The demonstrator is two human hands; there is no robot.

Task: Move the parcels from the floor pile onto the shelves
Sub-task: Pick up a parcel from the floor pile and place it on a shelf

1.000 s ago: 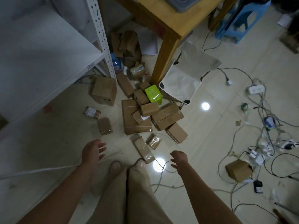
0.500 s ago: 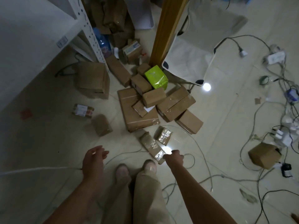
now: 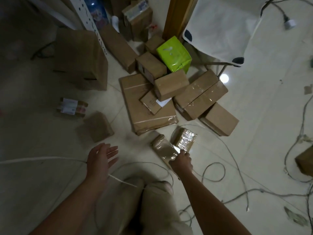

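A: Well, what is seen on the left side?

B: A white shelf post [image 3: 88,19] is seen at the top left, with a large carton [image 3: 79,58] stood on the floor just beside it. Nearer, a small labelled packet [image 3: 72,106] and a small brown parcel [image 3: 95,126] are laid apart from the rest.

A: And the left hand?

B: The left hand [image 3: 101,158] is held above the tiles with its fingers spread, and nothing is held in it.

A: What is found in the middle?

B: The pile [image 3: 171,85] is heaped on the floor. A wide flat parcel [image 3: 144,121] is overlaid by smaller boxes, and a green packet [image 3: 174,53] is propped at the back near a wooden table leg [image 3: 177,16]. In front of the flat parcel a long taped parcel [image 3: 162,147] is laid on the tiles, just beside a small shiny packet [image 3: 185,139].

A: Is anything gripped by the right hand?

B: The near end of the long taped parcel is covered by the right hand [image 3: 182,161], whose fingers are curled down over it.

A: And further right?

B: Two long boxes [image 3: 201,97] are laid side by side, touching, and loose cables [image 3: 237,158] are strewn across the floor
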